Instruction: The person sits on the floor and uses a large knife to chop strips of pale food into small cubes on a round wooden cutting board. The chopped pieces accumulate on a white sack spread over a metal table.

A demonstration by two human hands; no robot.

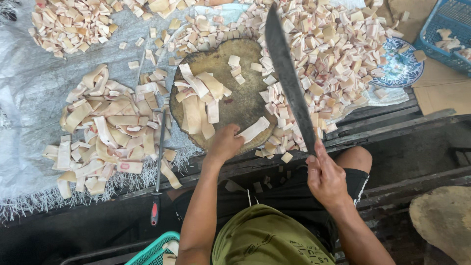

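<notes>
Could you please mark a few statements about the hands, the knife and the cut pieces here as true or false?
1. The right hand holds a long knife with its blade raised over the pieces. True.
2. The left hand rests on a strip at the near edge of the round chopping block. True.
3. The pile of long strips lies right of the block. False: it lies left of it; the small cut pieces lie to the right.
4. The blue basket sits on the block. False: it sits at the far right edge.
</notes>
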